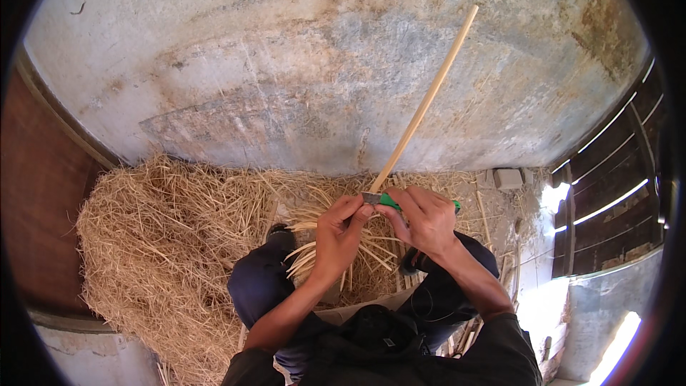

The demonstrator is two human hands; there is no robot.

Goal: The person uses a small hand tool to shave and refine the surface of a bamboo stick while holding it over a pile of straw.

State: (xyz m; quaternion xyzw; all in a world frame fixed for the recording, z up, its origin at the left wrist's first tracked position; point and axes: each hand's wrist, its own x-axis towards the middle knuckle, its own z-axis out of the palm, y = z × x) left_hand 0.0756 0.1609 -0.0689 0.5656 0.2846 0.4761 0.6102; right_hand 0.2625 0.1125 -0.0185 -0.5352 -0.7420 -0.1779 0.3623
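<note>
The left of 2 head-worn fisheyes peers down and forward over there, its left hand [339, 234] and right hand [431, 224] close, just below frame centre, the wall [236, 36] spanning the upper part.

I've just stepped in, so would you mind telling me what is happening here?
A person is working with both hands above loose straw. The right hand grips a green-handled knife, its blade at the lower end of a long wooden stick. The left hand pinches that same end, while the stick slants up and away to the right. Thin pale strips lie spread below the hands.
</note>
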